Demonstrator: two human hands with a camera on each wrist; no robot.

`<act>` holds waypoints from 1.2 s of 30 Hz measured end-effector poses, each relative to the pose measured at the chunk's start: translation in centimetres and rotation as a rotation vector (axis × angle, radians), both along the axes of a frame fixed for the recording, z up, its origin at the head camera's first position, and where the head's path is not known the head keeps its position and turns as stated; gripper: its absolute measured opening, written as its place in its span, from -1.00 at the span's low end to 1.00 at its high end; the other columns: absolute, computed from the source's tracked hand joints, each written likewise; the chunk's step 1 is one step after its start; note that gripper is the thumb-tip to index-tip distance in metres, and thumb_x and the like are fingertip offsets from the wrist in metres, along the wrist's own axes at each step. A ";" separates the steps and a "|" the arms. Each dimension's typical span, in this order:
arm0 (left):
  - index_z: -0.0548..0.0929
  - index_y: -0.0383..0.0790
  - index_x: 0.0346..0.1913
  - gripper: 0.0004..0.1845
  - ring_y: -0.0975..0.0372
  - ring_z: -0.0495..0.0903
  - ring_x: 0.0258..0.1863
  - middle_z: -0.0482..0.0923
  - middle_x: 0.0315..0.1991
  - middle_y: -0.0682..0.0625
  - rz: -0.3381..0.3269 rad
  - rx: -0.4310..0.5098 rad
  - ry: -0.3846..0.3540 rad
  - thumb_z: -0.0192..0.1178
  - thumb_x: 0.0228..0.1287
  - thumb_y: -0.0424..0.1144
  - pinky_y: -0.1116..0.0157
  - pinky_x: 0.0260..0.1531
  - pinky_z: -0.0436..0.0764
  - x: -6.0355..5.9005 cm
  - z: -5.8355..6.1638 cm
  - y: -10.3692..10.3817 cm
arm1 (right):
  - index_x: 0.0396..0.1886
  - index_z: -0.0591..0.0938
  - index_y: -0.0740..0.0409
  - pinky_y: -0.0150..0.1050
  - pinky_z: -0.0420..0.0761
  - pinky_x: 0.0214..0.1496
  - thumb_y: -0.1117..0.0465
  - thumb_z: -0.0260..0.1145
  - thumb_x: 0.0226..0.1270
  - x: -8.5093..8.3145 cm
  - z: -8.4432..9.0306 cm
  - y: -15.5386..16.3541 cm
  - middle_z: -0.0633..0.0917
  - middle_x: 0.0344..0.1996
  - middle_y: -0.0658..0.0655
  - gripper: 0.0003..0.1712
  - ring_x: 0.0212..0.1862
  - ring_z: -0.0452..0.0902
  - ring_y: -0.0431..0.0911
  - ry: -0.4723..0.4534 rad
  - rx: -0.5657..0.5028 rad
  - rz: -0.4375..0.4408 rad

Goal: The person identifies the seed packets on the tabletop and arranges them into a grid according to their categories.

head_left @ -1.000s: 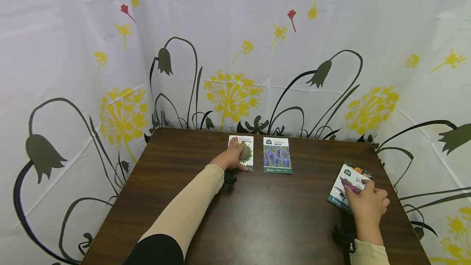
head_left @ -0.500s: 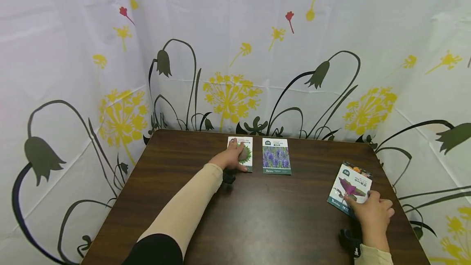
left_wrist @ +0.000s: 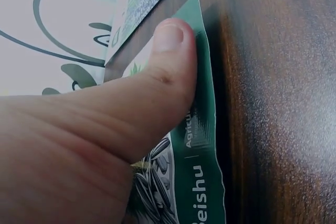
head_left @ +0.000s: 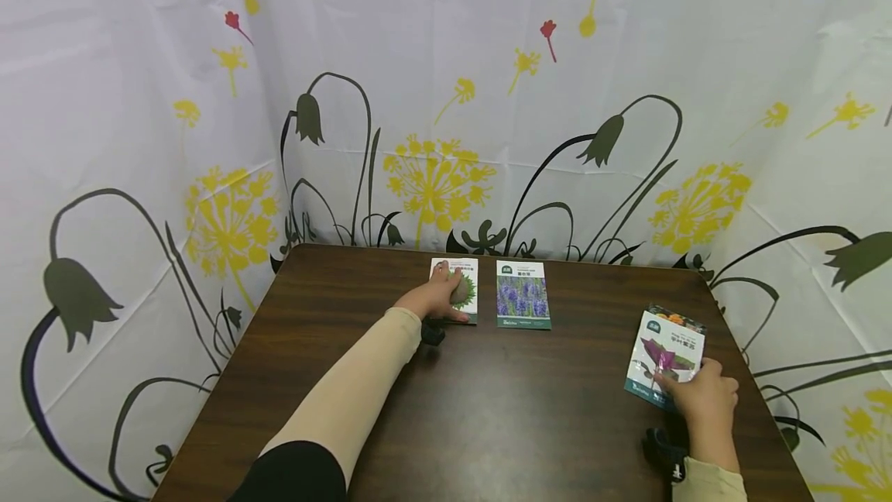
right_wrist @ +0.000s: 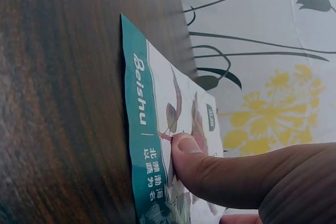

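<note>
In the head view my left hand (head_left: 433, 300) rests on a white seed packet (head_left: 470, 273) with a green spiky flower picture, at the table's far edge. The left wrist view shows the thumb (left_wrist: 170, 51) lying over its green bottom band. Farther right on the table, my right hand (head_left: 707, 401) pinches the lower right side of another seed packet (head_left: 644, 355), with a purple-leaved plant on it. Its thumb (right_wrist: 191, 150) lies on the printed front; most of the other fingers are hidden. An orange-flowered packet (head_left: 677, 318) peeks out from beneath its top edge.
Beside the left hand, a seed packet (head_left: 523, 297) with purple flower spikes lies flat. The dark brown wooden table (head_left: 502, 409) meets a white curtain (head_left: 432, 37) printed with flowers along its far edge.
My right hand has slid down and right along the purple-leaved packet, uncovering more of its picture, and the packet has turned slightly more upright. My left hand stays on its packet.
</note>
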State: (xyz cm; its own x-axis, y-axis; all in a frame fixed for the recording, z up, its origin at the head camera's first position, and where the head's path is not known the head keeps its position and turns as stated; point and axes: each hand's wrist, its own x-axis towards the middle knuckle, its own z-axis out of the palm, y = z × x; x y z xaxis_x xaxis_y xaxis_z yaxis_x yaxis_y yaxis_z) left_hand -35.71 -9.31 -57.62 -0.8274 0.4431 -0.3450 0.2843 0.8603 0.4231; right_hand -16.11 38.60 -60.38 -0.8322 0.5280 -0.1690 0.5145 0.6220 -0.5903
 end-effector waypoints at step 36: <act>-0.04 -0.29 0.79 0.04 -0.28 -0.30 0.80 -0.35 0.78 -0.44 -0.018 -0.016 0.008 0.36 0.57 0.00 -0.17 0.69 0.20 -0.1 -0.2 -0.3 | 0.54 0.45 0.33 0.50 0.39 0.40 0.47 0.33 0.40 0.2 2.9 -3.1 0.47 0.38 0.62 -0.30 0.42 0.38 0.54 0.256 -0.022 0.302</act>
